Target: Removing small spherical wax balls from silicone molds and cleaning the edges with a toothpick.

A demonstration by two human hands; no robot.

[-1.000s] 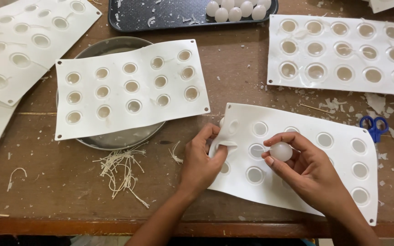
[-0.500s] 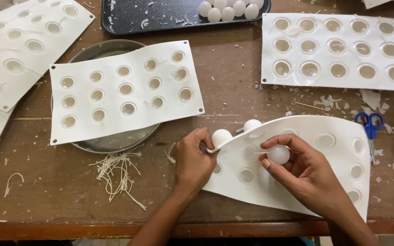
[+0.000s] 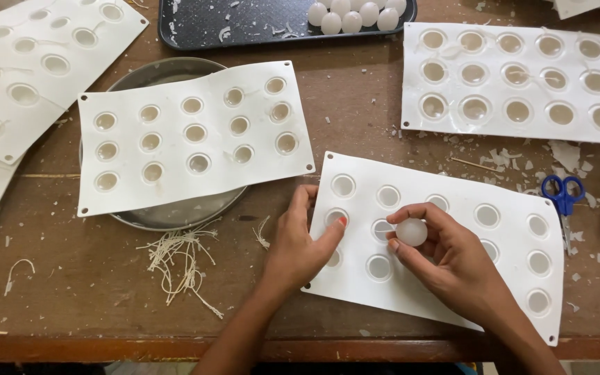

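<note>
Change: mould (image 3: 494, 278) flattened back on table since earlier frame.
Right hand (image 3: 453, 260): white ball (image 3: 412, 232) pinched above mould.
Left hand (image 3: 303, 243): fingers pressed on mould edge.
Tip: mould best kept pinned flat.

White mould sheet (image 3: 453, 278), translucent white ball (image 3: 412, 232), blue-handled scissors (image 3: 564, 194), brown table (image 3: 64, 298).

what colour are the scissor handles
Blue, on the scissors at the table's right side, best seen in the head view.
</note>
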